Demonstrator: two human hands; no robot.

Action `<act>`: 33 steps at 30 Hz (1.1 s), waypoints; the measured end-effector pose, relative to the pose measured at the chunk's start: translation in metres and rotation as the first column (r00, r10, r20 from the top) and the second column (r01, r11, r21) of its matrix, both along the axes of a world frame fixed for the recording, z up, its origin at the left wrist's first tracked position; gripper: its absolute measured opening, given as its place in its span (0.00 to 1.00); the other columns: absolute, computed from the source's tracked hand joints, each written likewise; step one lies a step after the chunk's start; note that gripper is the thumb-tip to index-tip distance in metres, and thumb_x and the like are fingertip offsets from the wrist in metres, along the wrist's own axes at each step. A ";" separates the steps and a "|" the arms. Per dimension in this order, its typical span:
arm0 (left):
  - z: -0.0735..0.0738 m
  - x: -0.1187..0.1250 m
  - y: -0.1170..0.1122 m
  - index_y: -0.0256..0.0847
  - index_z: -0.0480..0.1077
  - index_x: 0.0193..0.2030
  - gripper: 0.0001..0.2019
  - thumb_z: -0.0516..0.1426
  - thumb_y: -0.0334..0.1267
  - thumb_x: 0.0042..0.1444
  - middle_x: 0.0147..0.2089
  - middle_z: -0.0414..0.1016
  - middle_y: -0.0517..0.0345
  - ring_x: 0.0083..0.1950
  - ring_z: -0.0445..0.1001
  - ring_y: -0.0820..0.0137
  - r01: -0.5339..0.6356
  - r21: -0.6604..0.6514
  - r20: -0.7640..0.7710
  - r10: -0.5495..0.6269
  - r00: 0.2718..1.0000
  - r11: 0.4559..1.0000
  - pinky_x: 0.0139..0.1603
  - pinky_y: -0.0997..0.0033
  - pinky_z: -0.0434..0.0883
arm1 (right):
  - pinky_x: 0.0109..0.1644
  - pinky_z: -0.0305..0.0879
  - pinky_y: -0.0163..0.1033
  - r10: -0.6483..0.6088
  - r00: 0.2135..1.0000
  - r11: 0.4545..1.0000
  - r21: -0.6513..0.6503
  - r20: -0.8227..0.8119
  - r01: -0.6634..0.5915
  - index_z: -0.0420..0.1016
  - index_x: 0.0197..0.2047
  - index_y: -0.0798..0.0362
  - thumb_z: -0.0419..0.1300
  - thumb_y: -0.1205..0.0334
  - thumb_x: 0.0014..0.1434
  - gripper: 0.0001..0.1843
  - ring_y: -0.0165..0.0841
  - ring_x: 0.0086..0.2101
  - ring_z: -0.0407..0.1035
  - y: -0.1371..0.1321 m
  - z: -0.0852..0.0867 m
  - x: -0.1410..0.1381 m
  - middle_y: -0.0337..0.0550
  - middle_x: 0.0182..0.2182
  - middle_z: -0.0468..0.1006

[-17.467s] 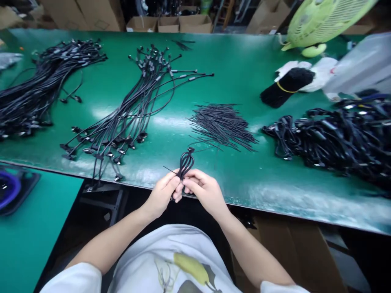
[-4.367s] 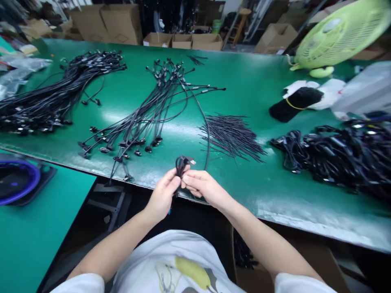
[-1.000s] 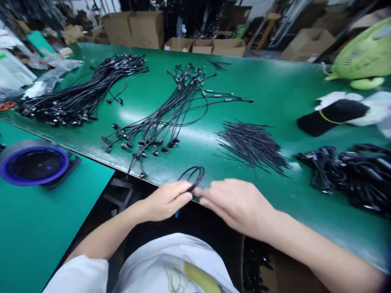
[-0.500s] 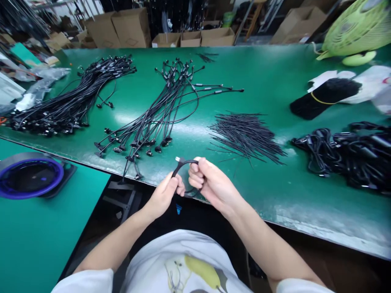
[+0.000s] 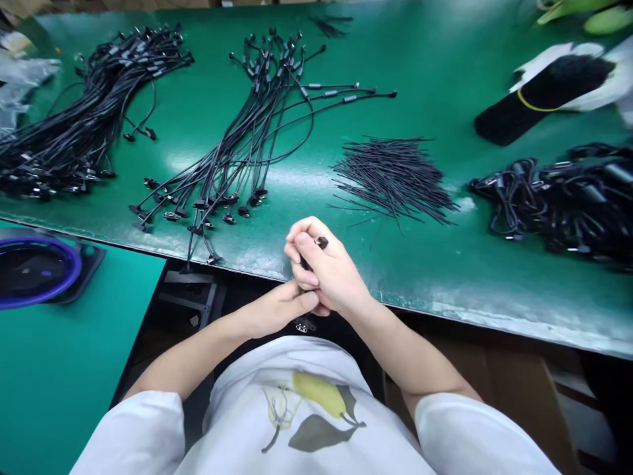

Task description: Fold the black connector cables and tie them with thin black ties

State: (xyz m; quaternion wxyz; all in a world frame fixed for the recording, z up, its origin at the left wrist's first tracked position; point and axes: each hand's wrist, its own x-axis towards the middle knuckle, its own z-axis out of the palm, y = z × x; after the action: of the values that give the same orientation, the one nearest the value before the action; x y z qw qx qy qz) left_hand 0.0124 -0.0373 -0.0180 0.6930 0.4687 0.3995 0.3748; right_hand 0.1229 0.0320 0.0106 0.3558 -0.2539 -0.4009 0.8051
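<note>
My right hand (image 5: 326, 270) lies over my left hand (image 5: 275, 309) just past the front edge of the green table (image 5: 445, 66), and both are closed on a black cable. Most of the cable is hidden inside my fingers. Only a small black connector end (image 5: 322, 243) pokes out above my right hand. A small metal-and-black plug (image 5: 305, 324) hangs below my hands, probably on the same cable. The nearest things on the table are a fanned pile of short black ties (image 5: 393, 181) and a bundle of black cables with moulded ends (image 5: 222, 165).
Another cable bundle (image 5: 84, 115) lies at the far left, and a tangled cable heap (image 5: 554, 198) at the right. A banded black bundle (image 5: 539, 99) rests on white wrapping. A purple-rimmed round dish (image 5: 32, 270) sits on a lower green table. Cardboard lies below at the right.
My hands have come together, and the cable loop seen between them has closed up out of sight. The view has tilted down, so the table sits higher in the picture.
</note>
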 end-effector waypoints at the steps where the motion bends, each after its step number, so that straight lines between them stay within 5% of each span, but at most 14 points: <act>1: 0.002 0.002 -0.001 0.37 0.68 0.38 0.21 0.56 0.57 0.58 0.33 0.71 0.55 0.37 0.71 0.68 -0.025 -0.068 0.077 0.031 0.997 0.997 0.45 0.62 0.70 | 0.15 0.40 0.24 -0.009 1.000 1.000 -0.009 -0.005 0.009 0.61 0.37 0.49 0.61 0.48 0.60 0.16 0.16 0.15 0.48 0.003 0.001 0.000 0.27 0.25 0.62; 6: 0.009 0.004 -0.004 0.37 0.65 0.35 0.20 0.61 0.54 0.55 0.20 0.55 0.69 0.22 0.59 0.78 -0.059 -0.335 0.337 0.178 0.925 0.940 0.29 0.72 0.67 | 0.17 0.54 0.25 0.017 0.999 0.995 -0.093 -0.029 -0.020 0.62 0.36 0.50 0.68 0.46 0.51 0.23 0.17 0.16 0.52 0.015 0.004 0.002 0.26 0.24 0.58; 13: 0.004 0.009 0.005 0.36 0.67 0.35 0.17 0.60 0.50 0.57 0.22 0.54 0.68 0.24 0.57 0.78 -0.074 -0.370 0.375 0.222 0.900 0.926 0.31 0.73 0.66 | 0.13 0.33 0.27 -0.146 0.984 0.981 -0.148 -0.106 0.129 0.63 0.31 0.52 0.63 0.35 0.51 0.28 0.15 0.14 0.38 0.023 0.006 0.002 0.27 0.22 0.55; 16: -0.002 0.011 0.008 0.37 0.65 0.35 0.17 0.58 0.52 0.58 0.24 0.57 0.66 0.26 0.59 0.76 -0.121 -0.287 0.210 0.185 0.960 0.950 0.31 0.72 0.63 | 0.14 0.35 0.28 -0.196 0.979 0.981 -0.008 -0.051 0.195 0.64 0.27 0.53 0.60 0.36 0.55 0.27 0.17 0.14 0.39 0.018 0.000 0.003 0.28 0.19 0.52; 18: -0.005 0.011 0.009 0.39 0.64 0.33 0.17 0.54 0.52 0.61 0.24 0.58 0.65 0.26 0.58 0.74 -0.146 -0.143 -0.032 0.143 0.989 0.979 0.30 0.71 0.59 | 0.15 0.38 0.28 -0.215 0.976 0.971 0.104 0.009 0.213 0.65 0.26 0.53 0.59 0.39 0.58 0.25 0.18 0.14 0.42 0.014 -0.006 0.006 0.27 0.16 0.50; 22: -0.007 0.009 0.011 0.40 0.64 0.33 0.15 0.47 0.46 0.67 0.26 0.63 0.62 0.28 0.60 0.72 -0.035 0.141 -0.480 0.099 0.872 0.989 0.32 0.70 0.57 | 0.18 0.46 0.29 -0.231 0.969 0.955 0.211 0.092 0.207 0.66 0.29 0.52 0.57 0.44 0.62 0.20 0.21 0.15 0.48 0.006 -0.012 0.023 0.28 0.14 0.54; 27: -0.010 0.016 0.016 0.41 0.61 0.31 0.16 0.44 0.44 0.68 0.29 0.65 0.60 0.30 0.62 0.71 0.132 0.219 -0.520 0.002 0.854 0.967 0.33 0.70 0.58 | 0.19 0.52 0.30 -0.338 0.933 0.887 0.372 0.121 0.273 0.69 0.26 0.54 0.58 0.47 0.61 0.20 0.22 0.18 0.56 -0.002 -0.011 0.042 0.36 0.21 0.65; 30: -0.008 0.021 0.015 0.41 0.60 0.31 0.18 0.43 0.48 0.68 0.27 0.61 0.62 0.28 0.60 0.72 0.098 0.146 -0.394 -0.033 0.919 0.984 0.32 0.71 0.58 | 0.16 0.46 0.29 -0.313 0.949 0.922 0.223 -0.046 0.315 0.68 0.26 0.54 0.59 0.45 0.60 0.22 0.20 0.15 0.51 -0.001 -0.011 0.045 0.32 0.18 0.61; 33: -0.007 0.021 0.014 0.40 0.62 0.35 0.19 0.43 0.51 0.68 0.26 0.60 0.63 0.28 0.60 0.73 0.107 0.010 -0.219 -0.102 0.970 0.994 0.32 0.71 0.61 | 0.14 0.38 0.28 -0.213 0.950 0.977 -0.031 -0.226 0.212 0.66 0.23 0.55 0.58 0.42 0.60 0.25 0.18 0.12 0.40 0.005 -0.014 0.043 0.27 0.15 0.50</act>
State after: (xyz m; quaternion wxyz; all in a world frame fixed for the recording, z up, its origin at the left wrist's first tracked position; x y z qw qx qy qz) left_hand 0.0332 -0.0236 -0.0247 0.6585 0.5349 0.4439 0.2885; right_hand 0.1661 0.0373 -0.0029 0.4832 -0.2026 -0.3251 0.7873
